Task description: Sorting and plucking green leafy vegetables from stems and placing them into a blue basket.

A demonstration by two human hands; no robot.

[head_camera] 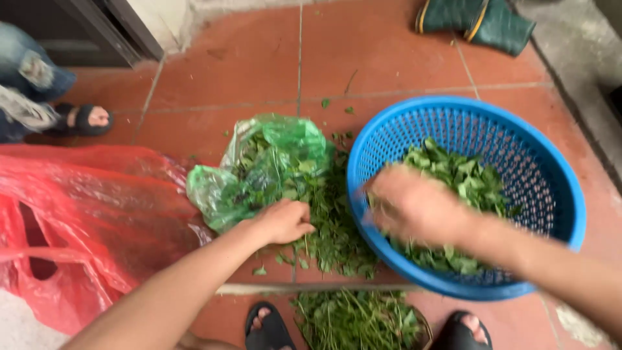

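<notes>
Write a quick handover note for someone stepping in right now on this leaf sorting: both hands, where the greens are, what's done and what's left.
Left hand: closed on stems in the loose greens on the tile floor, beside the green plastic bag.
Right hand: over the blue basket, blurred, so its grip is unclear.
Done: a heap of picked leaves lies in the basket.
Left: greens on the floor and in the green bag; another pile lies between the feet. A red bag lies at left.

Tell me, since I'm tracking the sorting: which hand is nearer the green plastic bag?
Left. The left hand rests on greens at the green plastic bag; the right hand is over the blue basket.
</notes>
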